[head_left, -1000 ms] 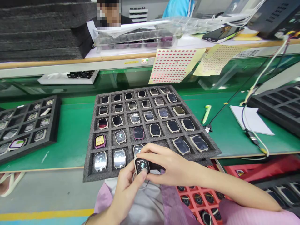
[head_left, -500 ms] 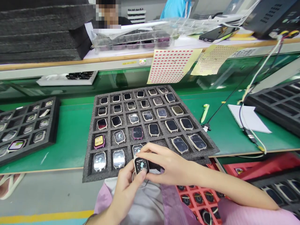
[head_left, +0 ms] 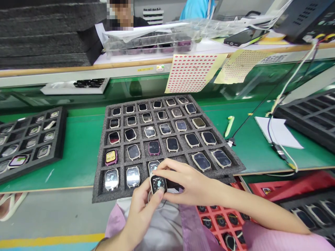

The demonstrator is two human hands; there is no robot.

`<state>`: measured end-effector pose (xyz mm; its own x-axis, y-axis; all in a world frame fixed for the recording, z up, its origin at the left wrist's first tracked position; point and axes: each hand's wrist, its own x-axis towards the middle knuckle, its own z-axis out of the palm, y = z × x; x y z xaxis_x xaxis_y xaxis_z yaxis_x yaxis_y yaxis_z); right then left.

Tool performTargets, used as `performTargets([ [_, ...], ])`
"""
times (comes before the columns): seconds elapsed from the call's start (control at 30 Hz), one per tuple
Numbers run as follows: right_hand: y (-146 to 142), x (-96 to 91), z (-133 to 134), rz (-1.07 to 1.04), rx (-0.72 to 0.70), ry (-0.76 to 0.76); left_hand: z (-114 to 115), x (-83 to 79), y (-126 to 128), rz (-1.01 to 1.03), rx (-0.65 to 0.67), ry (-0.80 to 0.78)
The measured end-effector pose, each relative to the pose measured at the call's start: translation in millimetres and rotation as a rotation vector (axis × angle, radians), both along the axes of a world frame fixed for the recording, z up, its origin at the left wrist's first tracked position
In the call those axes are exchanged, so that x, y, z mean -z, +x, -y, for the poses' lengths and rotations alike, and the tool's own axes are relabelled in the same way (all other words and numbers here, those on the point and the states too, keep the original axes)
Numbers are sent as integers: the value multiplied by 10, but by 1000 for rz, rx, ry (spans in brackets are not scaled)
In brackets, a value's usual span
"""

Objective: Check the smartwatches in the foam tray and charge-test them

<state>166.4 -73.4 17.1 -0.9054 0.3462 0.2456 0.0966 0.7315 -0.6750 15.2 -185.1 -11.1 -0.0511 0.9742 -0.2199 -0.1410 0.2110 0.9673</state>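
Between my two hands, at the front edge of the foam tray (head_left: 97, 190), is a smartwatch body (head_left: 158, 182) without a strap, its dark screen lit with a dial. My left hand (head_left: 142, 204) grips it from the left, thumb on the lower screen edge. My right hand (head_left: 187, 181) is closed on its upper and right edges. Part of a thin pale cable loop shows under the watch. Just behind it, another lit watch (head_left: 154, 166) sits in the tray, partly covered by my fingers. Several more strapless watches fill the tray's compartments, among them a purple one (head_left: 111, 157) showing 00:15.
Left stands a second foam tray (head_left: 62, 139) of watches. On the right lie a green pen (head_left: 229, 126), white paper (head_left: 277, 132) and a cable (head_left: 270, 129). Below the table edge, a red tray (head_left: 213, 221) holds round dark items. A person (head_left: 141, 21) is behind the shelf.
The lit dial on a watch in the tray's second row from the front has gone dark. My hands keep nearly the same hold on the watch; the view has shifted slightly.
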Motion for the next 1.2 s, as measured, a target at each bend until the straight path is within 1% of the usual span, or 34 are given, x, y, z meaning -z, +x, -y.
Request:
performTargets([
  [0.17, -15, 32, 10, -27, -4, -7, -11, -19, 7, -9, 4, 17],
  [0.23, -13, 26, 9, -26, 2, 13, -10, 1, 14, -33, 13, 20],
  [0.33, 38, -34, -35, -28, 0, 49, 17, 60, 8, -76, 32, -3],
  [0.4, 114, -90, -104, -69, 36, 37, 48, 89, -12, -73, 58, -35],
  [0.47, 212, -129, -192, -88, 118, 27, 71, 86, -35, -39, 82, -59],
  [0.53, 314, -144, -270, 4, 168, 65, 73, 44, -44, 9, 98, -63],
  [0.67, 487, -190, -320, 323, 98, 160, 2, -86, 17, 88, 127, -54],
  [0.73, 580, -265, -318, 387, 87, 195, -63, -133, 80, 126, 151, -54],
  [0.83, 738, -384, -345, 490, 109, 246, -184, -165, 180, 169, 185, -69],
  [0.9, 821, -409, -382, 570, 122, 246, -269, -170, 235, 169, 208, -77],
  [0.97, 858, -382, -413, 612, 142, 248, -343, -170, 276, 157, 223, -80],
  [1.1, 849, -301, -441, 632, 191, 342, -445, -171, 287, 138, 259, -86],
  [1.13, 850, -300, -444, 622, 183, 343, -464, -173, 275, 130, 278, -86],
  [1.2, 861, -332, -441, 554, 180, 293, -499, -180, 243, 113, 307, -87],
])
